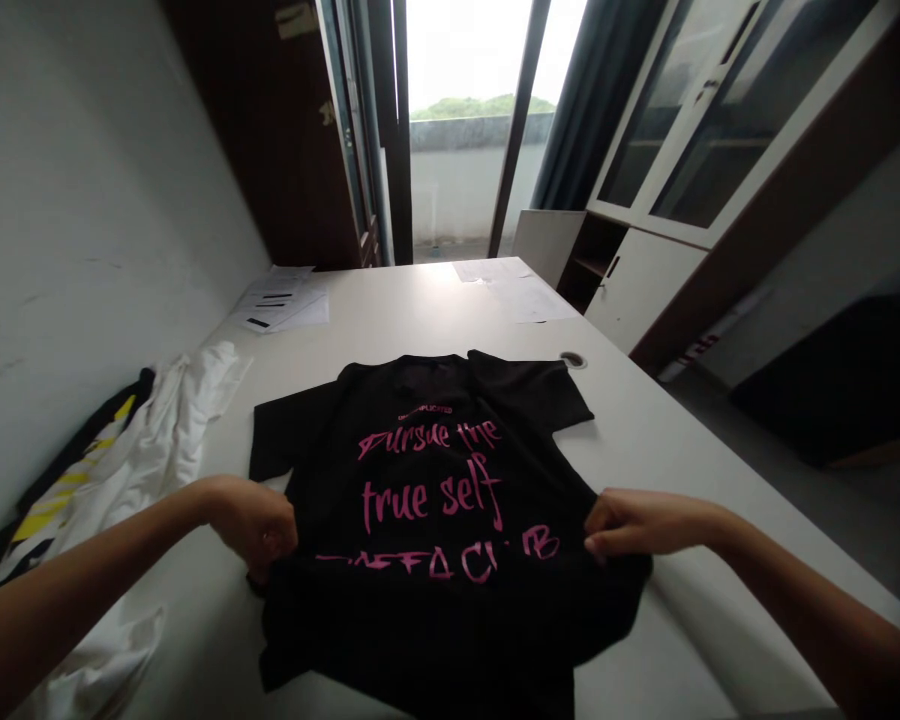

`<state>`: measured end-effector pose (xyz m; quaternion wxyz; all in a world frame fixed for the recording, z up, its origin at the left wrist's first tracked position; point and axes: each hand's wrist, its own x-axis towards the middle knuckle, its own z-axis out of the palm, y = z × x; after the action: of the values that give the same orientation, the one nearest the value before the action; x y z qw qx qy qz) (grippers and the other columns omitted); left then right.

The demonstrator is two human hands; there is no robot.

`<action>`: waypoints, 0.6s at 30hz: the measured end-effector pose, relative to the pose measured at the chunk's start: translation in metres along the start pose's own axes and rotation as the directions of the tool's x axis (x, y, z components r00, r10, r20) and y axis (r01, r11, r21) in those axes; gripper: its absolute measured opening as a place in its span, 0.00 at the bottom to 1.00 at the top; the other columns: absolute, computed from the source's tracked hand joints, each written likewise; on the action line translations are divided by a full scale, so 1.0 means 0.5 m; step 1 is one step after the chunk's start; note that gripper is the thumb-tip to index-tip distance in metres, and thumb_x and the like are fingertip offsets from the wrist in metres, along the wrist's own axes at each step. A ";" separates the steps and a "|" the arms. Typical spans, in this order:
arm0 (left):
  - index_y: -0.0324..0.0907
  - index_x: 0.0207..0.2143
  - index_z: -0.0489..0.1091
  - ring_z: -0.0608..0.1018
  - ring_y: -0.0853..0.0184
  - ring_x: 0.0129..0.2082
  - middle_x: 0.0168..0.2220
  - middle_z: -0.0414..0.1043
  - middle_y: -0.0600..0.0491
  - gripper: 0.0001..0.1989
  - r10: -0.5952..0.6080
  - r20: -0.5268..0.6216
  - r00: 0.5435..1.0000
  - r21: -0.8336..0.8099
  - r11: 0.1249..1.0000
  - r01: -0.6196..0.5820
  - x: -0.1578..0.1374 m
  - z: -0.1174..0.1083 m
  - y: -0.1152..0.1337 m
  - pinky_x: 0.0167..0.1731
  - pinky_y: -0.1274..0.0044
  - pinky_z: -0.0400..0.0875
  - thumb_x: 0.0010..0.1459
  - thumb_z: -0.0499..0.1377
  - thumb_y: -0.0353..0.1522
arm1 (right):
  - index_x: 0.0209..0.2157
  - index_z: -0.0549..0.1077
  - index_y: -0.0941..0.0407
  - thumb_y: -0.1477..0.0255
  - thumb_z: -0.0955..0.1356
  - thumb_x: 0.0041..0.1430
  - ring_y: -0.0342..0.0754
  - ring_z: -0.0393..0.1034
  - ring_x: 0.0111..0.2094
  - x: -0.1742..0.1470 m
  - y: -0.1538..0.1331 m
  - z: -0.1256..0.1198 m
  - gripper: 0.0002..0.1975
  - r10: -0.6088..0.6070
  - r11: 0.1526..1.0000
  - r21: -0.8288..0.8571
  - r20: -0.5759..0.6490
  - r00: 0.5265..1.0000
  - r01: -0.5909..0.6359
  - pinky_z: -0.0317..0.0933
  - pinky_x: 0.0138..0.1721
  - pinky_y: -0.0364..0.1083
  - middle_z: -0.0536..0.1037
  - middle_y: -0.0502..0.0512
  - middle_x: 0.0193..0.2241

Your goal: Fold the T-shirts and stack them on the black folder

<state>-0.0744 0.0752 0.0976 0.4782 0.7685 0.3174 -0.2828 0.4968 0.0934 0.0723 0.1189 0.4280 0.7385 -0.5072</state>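
Observation:
A black T-shirt [435, 470] with pink lettering lies print side up on the white table [390, 310], its collar toward the far end and both sleeves spread outward. My left hand [251, 525] is closed on the shirt's left side edge, below the sleeve. On the opposite side edge, my right hand [622, 522] pinches the fabric at about the same height. Between my hands the cloth is raised into a crosswise fold that hides part of the lowest line of print. The lower part of the shirt hangs loosely toward me.
White clothing [184, 410] and a black garment with yellow print [75, 485] lie along the left wall. Papers [281, 300] rest at the far left, more sheets [525, 295] at the far right. A cable hole [573, 360] sits near the right edge. Beyond stands a white cabinet [645, 290].

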 end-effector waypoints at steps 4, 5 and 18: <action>0.44 0.35 0.78 0.77 0.66 0.34 0.35 0.77 0.55 0.08 0.116 -0.300 0.947 0.026 0.993 -0.114 0.052 -0.088 0.040 0.36 0.78 0.70 0.61 0.63 0.39 | 0.41 0.80 0.52 0.49 0.64 0.65 0.51 0.73 0.30 0.094 -0.027 -0.070 0.23 -0.136 0.988 0.017 -0.389 0.911 0.155 0.66 0.33 0.48 0.79 0.58 0.32; 0.44 0.37 0.78 0.77 0.65 0.37 0.38 0.77 0.54 0.12 0.114 -0.441 0.890 0.062 0.993 -0.097 0.078 -0.113 0.041 0.39 0.78 0.71 0.63 0.60 0.41 | 0.45 0.80 0.52 0.52 0.63 0.67 0.52 0.75 0.36 0.138 -0.038 -0.082 0.22 -0.208 0.977 -0.064 -0.513 0.833 0.205 0.68 0.40 0.49 0.80 0.58 0.38; 0.54 0.74 0.46 0.42 0.43 0.74 0.76 0.36 0.49 0.39 -0.336 -0.893 0.301 -0.139 0.840 0.525 0.322 -0.267 -0.221 0.66 0.42 0.34 0.67 0.43 0.58 | 0.68 0.65 0.45 0.56 0.60 0.74 0.61 0.43 0.73 0.538 -0.019 -0.275 0.26 -0.324 0.849 -0.524 -0.614 0.720 -0.064 0.43 0.69 0.64 0.54 0.54 0.72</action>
<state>-0.0381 0.2698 -0.0317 0.0711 0.7226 0.6872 0.0213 0.3624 0.3470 -0.0225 -0.0892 0.4811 0.8655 -0.1068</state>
